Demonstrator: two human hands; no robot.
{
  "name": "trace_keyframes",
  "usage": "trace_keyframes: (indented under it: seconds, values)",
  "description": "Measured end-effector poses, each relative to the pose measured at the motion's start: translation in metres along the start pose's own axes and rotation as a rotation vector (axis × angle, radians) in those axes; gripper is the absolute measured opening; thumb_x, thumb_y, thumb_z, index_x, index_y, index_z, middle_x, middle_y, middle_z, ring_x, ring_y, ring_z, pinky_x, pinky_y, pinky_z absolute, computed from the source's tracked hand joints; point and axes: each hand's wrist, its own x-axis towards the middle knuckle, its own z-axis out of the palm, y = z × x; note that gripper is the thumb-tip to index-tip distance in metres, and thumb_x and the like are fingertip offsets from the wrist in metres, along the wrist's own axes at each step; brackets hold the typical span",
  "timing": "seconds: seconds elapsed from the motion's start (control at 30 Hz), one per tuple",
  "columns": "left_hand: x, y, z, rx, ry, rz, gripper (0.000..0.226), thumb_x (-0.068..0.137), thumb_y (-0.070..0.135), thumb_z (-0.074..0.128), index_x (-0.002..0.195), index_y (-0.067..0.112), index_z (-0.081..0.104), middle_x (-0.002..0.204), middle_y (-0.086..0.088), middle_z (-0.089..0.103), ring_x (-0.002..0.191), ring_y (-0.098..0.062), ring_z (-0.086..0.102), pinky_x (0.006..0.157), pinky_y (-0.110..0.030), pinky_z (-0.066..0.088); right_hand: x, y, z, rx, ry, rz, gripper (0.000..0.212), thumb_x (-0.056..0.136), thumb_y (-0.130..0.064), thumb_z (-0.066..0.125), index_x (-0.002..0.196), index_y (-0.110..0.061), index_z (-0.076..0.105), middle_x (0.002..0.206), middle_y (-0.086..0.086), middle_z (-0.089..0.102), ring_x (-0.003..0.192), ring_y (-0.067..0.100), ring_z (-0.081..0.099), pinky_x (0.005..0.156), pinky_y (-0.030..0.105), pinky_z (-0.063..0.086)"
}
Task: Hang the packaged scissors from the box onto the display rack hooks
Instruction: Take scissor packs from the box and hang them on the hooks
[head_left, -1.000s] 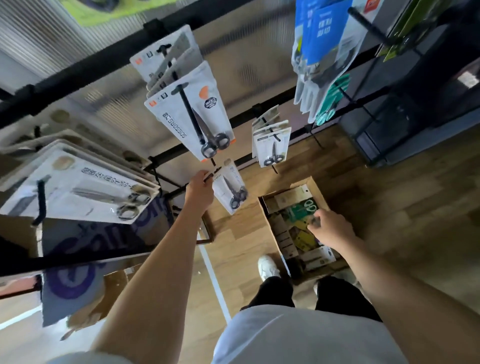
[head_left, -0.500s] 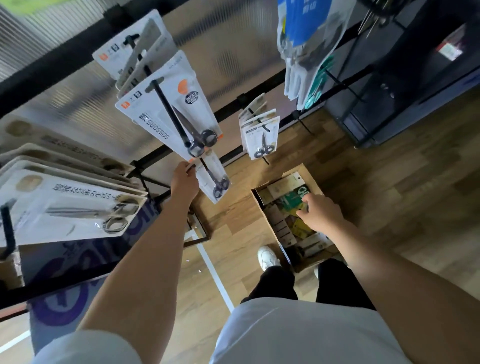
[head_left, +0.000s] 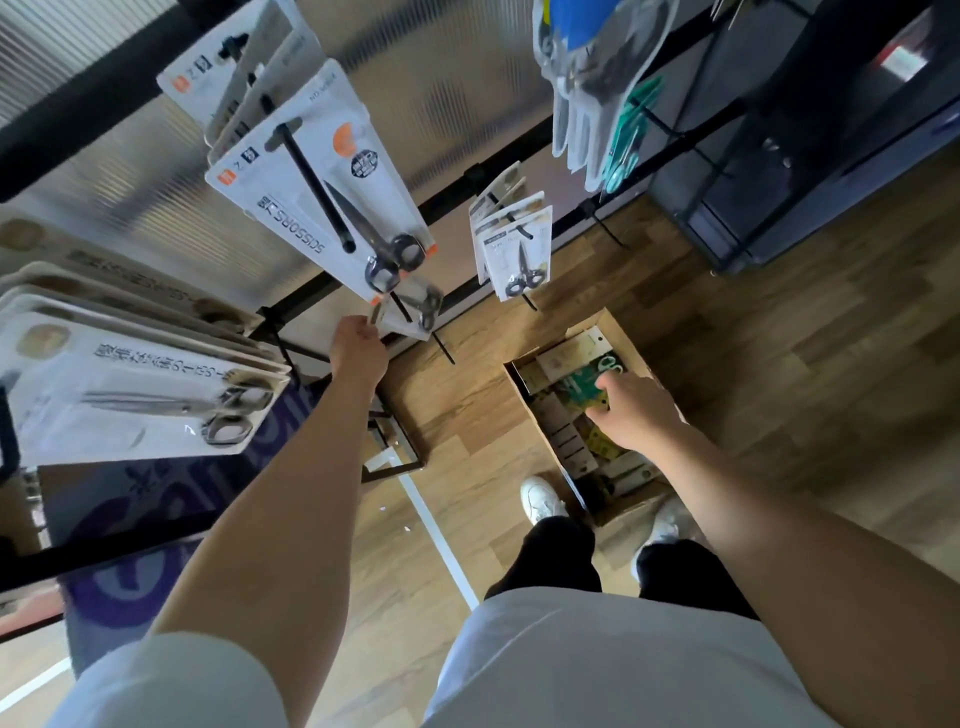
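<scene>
My left hand (head_left: 357, 347) pinches the top edge of a white scissors pack (head_left: 415, 312) that hangs on a low black hook (head_left: 401, 307) of the display rack. My right hand (head_left: 631, 410) reaches down into the open cardboard box (head_left: 623, 332) on the floor, fingers curled on a green scissors pack (head_left: 586, 384) among several packs. More packs hang above: a large white "SCISSORS" pack (head_left: 322, 187) and a smaller group (head_left: 514, 244).
Big scissors packs (head_left: 130, 384) jut out on hooks at the left. Gloves and teal scissors (head_left: 602, 104) hang at the upper right. A dark shelf unit (head_left: 810, 156) stands to the right. My feet (head_left: 540, 499) stand by the box on the wooden floor.
The view has tilted down slightly. My left hand stays at the low hanging pack. My right hand has gone deeper into the box onto the green pack.
</scene>
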Motion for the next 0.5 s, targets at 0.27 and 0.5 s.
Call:
trace_keyframes:
  seconds: [0.27, 0.5]
  values:
    - [-0.069, -0.025, 0.067, -0.047, -0.096, -0.069, 0.031, 0.098, 0.01, 0.036, 0.126, 0.008, 0.049, 0.103, -0.01, 0.053, 0.066, -0.014, 0.046, 0.053, -0.024, 0.037, -0.02, 0.041, 0.014, -0.039, -0.031, -0.057, 0.04, 0.092, -0.035, 0.054, 0.127, -0.015, 0.05, 0.118, 0.006, 0.059, 0.109, 0.026, 0.055, 0.081, 0.034, 0.045]
    - [-0.158, -0.053, 0.216, 0.044, -0.295, -0.022, 0.028, 0.096, 0.011, 0.045, 0.122, 0.004, 0.051, 0.121, -0.012, 0.059, 0.105, -0.029, 0.056, 0.074, -0.025, 0.039, -0.042, 0.14, 0.071, -0.076, -0.157, -0.07, 0.038, 0.092, -0.033, 0.054, 0.126, -0.015, 0.05, 0.115, 0.007, 0.06, 0.106, 0.027, 0.056, 0.084, 0.036, 0.047]
